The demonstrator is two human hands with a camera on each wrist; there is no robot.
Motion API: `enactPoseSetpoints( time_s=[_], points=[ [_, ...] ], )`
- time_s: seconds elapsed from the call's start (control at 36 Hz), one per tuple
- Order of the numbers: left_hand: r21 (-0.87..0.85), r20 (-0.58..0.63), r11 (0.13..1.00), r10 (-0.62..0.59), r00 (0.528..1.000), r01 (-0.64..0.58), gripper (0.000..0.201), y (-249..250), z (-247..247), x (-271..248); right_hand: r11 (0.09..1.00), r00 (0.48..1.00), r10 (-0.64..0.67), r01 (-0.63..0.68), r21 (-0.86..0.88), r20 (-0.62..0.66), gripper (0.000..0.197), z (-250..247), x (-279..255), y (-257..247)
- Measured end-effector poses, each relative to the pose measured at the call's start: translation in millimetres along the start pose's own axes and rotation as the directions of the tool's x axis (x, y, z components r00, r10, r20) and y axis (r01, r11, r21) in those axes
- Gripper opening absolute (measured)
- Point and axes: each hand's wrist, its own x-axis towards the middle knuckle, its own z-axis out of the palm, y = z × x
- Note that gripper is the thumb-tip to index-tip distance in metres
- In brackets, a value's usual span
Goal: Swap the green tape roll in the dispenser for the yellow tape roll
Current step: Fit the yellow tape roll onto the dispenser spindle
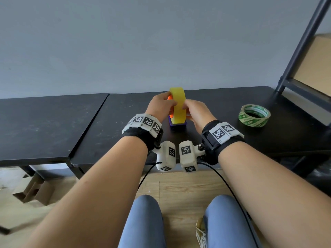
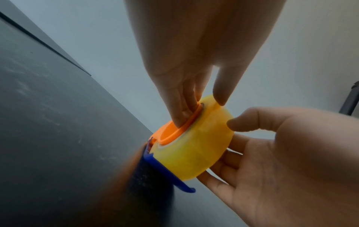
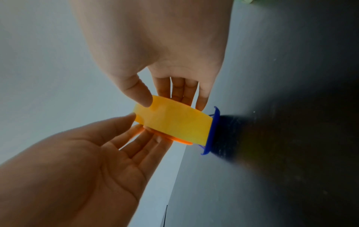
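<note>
Bare forearms, black wrist straps (image 1: 143,135) carrying white blocks (image 1: 166,155) with black square codes, thin black cables (image 1: 223,183), blue trousers (image 1: 143,222).

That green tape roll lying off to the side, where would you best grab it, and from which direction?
The green tape roll lies flat on the black table, hole facing up and nothing around it. Probably best to come from above and pinch its wall, thumb inside the hole and fingers outside, or span the outer rim.

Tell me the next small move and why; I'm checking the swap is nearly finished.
Probably press the yellow tape roll fully down into the blue dispenser: both hands grip it on the orange hub, and the green tape roll lies aside.
</note>
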Motion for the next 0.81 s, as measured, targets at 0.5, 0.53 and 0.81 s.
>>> enactPoseSetpoints(
  time_s=[0.5, 0.53, 0.81],
  points=[
    [-0.021, -0.133, 1.0, 0.016, 0.991, -0.019, 0.015, 13.3, -0.3, -13.7, 1.0, 1.0, -0.024, 0.024, 0.013, 0.018, 0.013, 4.3, -5.4, -0.2],
    [-0.051, -0.121, 0.999, -0.002, 0.993, -0.004, 0.015, 14.4, -0.4, -15.7, 1.0, 1.0, -0.022, 0.022, 0.018, 0.013, 0.013, 4.7, -5.0, -0.5],
    [-0.066, -0.052, 0.998, -0.017, 0.999, 0.013, 0.021, 11.5, -5.5, -16.5, 1.0, 1.0, -0.021, 0.021, 0.014, 0.006, 0.019, 6.9, -3.5, 0.6]
  ],
)
